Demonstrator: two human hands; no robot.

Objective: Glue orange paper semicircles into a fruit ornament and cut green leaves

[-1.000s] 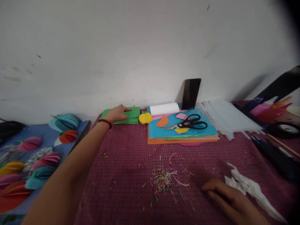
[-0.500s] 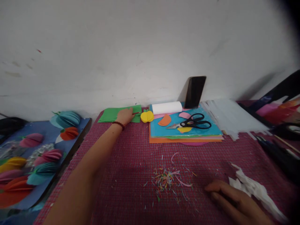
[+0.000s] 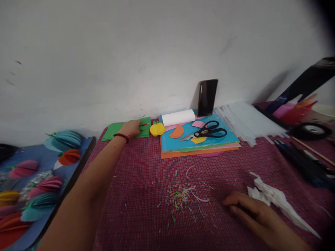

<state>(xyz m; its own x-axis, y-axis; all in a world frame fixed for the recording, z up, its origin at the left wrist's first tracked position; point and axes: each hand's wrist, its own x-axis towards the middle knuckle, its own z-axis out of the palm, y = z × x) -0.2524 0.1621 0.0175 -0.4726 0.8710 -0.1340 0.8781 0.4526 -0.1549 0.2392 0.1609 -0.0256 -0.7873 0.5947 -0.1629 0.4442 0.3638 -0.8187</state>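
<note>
My left hand [image 3: 131, 128] reaches to the far left of the table, its fingers closed over the green paper sheets [image 3: 112, 131]. A thin reddish pencil [image 3: 144, 124] sticks out to the right from those fingers; the grip itself is partly hidden. Beside it sits a small yellow paper pumpkin [image 3: 157, 129] with a green top. My right hand [image 3: 251, 212] lies at the front right, loosely curved, thumb and forefinger apart, holding nothing. A heap of coloured paper snippets [image 3: 180, 197] is left of it, and crumpled white tissue [image 3: 274, 198] is just beyond.
Black-handled scissors [image 3: 209, 130] and cut paper pieces lie on a blue sheet stack [image 3: 172, 144], with a white roll [image 3: 178, 118]. A phone [image 3: 207, 97] leans on the wall. Clear strips [image 3: 246, 116] and a tape roll [image 3: 311, 129] are right; paper pumpkins [image 3: 65, 140] stand left.
The view has shifted slightly to the right, so things appear further left. My left hand stays on the green sheets by the pencil, and my right hand has hardly moved.
</note>
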